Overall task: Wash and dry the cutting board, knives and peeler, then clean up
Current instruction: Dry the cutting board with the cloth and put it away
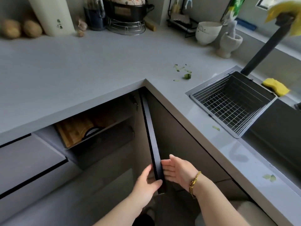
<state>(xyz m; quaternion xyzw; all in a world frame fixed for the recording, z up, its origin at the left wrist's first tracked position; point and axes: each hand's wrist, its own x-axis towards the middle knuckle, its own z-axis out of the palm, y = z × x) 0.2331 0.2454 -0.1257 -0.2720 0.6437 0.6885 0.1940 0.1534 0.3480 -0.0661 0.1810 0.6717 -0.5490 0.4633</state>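
On cabinet door (149, 128): left hand (146, 180), right hand (177, 172)

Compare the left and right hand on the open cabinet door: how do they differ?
Left hand grips the cabinet door by its edge, thumb curled over it; right hand lies flat against it with straight fingers. Left hand sits on the side facing the open cabinet; right hand on the side toward the sink. Right hand's wrist carries a yellow braided bracelet; left hand's wrist is bare. Both touch the door at its free end.
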